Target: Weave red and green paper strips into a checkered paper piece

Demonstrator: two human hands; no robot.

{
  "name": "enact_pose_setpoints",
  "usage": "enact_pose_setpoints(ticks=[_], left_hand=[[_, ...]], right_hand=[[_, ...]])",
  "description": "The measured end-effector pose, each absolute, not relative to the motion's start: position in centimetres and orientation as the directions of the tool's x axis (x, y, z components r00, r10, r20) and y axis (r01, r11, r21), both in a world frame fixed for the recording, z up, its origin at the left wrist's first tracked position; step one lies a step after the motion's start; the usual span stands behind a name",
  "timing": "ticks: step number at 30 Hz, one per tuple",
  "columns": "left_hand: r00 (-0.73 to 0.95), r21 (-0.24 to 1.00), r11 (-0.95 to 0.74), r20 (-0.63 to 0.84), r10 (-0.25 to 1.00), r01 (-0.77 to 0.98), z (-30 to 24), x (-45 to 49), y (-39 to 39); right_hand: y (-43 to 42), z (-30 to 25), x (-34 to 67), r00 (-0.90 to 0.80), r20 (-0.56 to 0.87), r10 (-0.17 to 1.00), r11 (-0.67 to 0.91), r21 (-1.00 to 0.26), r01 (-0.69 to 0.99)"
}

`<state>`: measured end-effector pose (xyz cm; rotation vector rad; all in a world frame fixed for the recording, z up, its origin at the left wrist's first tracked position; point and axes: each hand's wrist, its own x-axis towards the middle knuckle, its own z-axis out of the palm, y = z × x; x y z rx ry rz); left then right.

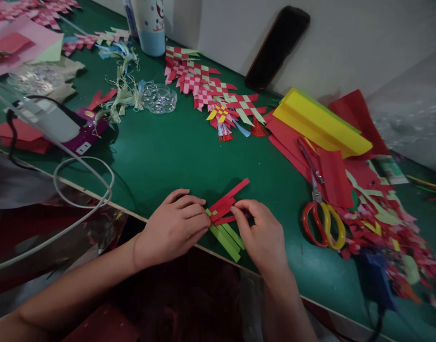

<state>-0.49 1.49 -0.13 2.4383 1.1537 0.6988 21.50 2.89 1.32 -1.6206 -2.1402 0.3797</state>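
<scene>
Red paper strips and green paper strips cross in a small checkered weave at the table's front edge. My left hand lies over the left end of the weave, its fingers closed on it and hiding part of it. Between the thumb and forefinger of my right hand, the end of a red strip is pinched. The green strips fan out toward the lower right, beneath that hand. One long red strip points up and away, free of both hands.
Finished woven paper fish lie at the back by a tray of googly eyes and tassels. Scissors, yellow paper, paper scraps and a blue glue gun sit to the right. A white cable loops at left.
</scene>
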Motion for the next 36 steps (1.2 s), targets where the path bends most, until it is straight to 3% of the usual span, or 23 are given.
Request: enact_pose_setpoints(ticks=[11,17,29,36], left_hand=[[0.579,0.521,-0.626,0.277,0.767,0.580,0.0,-0.9,1.6],[0.570,0.497,-0.639,0.307,0.763,0.587,-0.4,-0.8,1.6],[0.550,0.469,-0.642,0.335,0.765,0.607,-0.4,-0.4,1.5],[0.576,0.423,-0.696,0.391,0.718,0.580,-0.5,-0.6,1.6]], right_hand=[[2.3,2.1,21.7,-0.217,0.133,0.967,0.255,-0.559,0.789],[2.4,1.9,22.0,-0.189,0.148,0.971,0.239,-0.550,0.800],[2.3,1.0,23.8,-0.308,0.168,0.936,0.350,-0.389,0.852],[3.1,0.8,23.4,-0.269,0.179,0.946,0.319,-0.383,0.867]])
